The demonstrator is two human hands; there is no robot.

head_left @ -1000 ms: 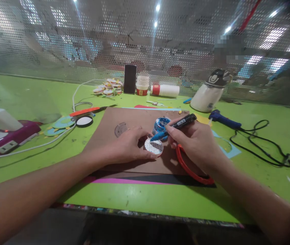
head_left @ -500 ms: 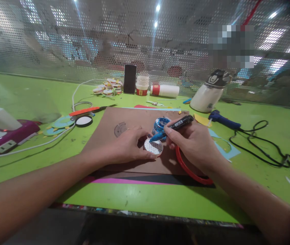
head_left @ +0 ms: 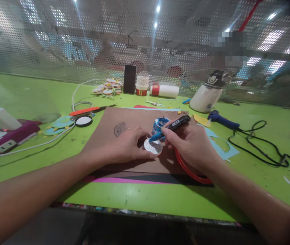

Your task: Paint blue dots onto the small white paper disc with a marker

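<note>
Between its thumb and fingers, my left hand (head_left: 132, 144) grips a small round white disc (head_left: 154, 147) with a dark line pattern on its face. My right hand (head_left: 188, 139) is closed around a blue and black marker (head_left: 171, 128), whose tip is at the disc's upper edge. Just behind the marker stands a small clear jar (head_left: 158, 124) with blue in it. A red ring-shaped item (head_left: 187, 170) lies partly under my right hand and wrist. Beneath both hands is a brown board (head_left: 101, 136), and a clear protractor (head_left: 120, 129) rests on it near my left fingers.
To the left are a purple power strip (head_left: 27, 129), an orange cutter (head_left: 83, 111) and a round black-rimmed lid (head_left: 83, 121). A phone (head_left: 130, 79) and paper cups (head_left: 165, 91) stand at the back. A blue glue gun (head_left: 224, 120) with its cable lies right.
My right hand and the marker have shifted very slightly left. The left hand and disc stay almost where they were.
</note>
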